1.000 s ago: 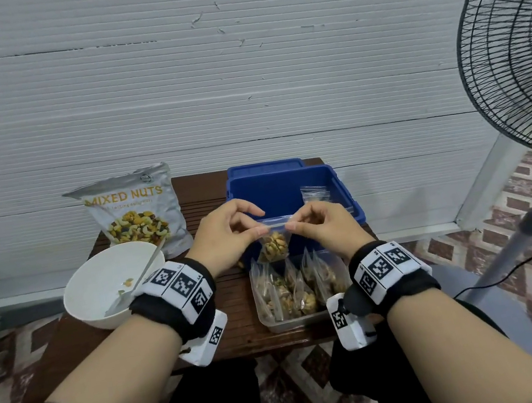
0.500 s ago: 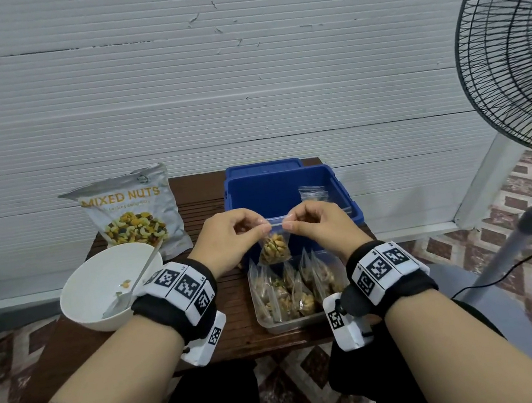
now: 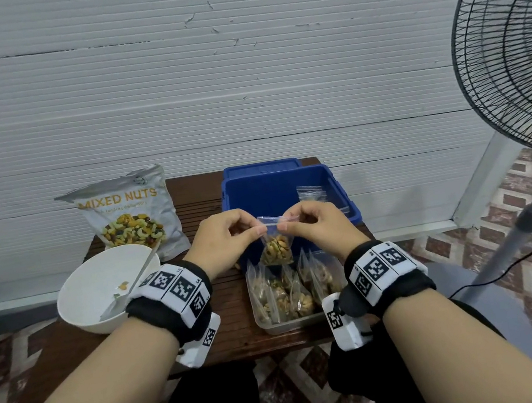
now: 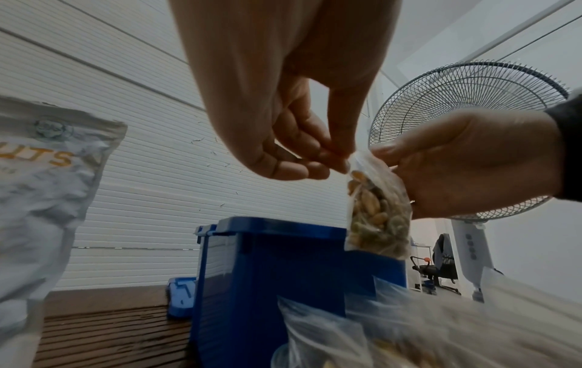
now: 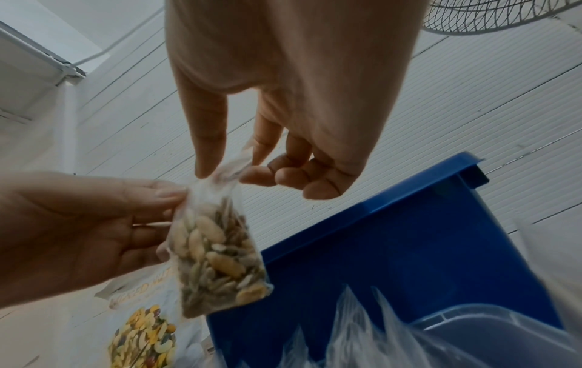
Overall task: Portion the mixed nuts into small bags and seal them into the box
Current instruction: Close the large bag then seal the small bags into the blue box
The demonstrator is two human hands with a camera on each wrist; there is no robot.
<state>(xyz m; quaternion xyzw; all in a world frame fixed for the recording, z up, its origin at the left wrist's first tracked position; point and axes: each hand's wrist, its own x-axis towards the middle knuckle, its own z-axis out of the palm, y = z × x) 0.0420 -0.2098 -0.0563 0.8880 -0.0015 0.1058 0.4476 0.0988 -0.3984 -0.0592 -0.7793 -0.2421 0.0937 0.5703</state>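
A small clear bag of nuts [image 3: 276, 248] hangs in the air above the table between both hands. My left hand [image 3: 225, 238] pinches the left end of its top strip and my right hand [image 3: 313, 227] pinches the right end. The left wrist view shows the bag of nuts [image 4: 378, 209] hanging from the left hand's fingertips [image 4: 338, 163]. From the right wrist camera the bag of nuts [image 5: 217, 254] hangs under the thumb and forefinger. Below it, a clear tray [image 3: 289, 323] holds several filled bags. Behind stands the open blue box [image 3: 276, 187].
A mixed nuts pouch [image 3: 129, 218] stands at the table's back left. A white bowl [image 3: 98, 288] with a spoon [image 3: 132, 287] sits at the front left. Empty small bags [image 3: 311, 192] lie in the blue box. A standing fan [image 3: 513, 61] is on the right.
Both hands have drawn closer together along the bag's top strip, with thumbs and forefingers now pinching it near the middle. The bag hangs in about the same spot.
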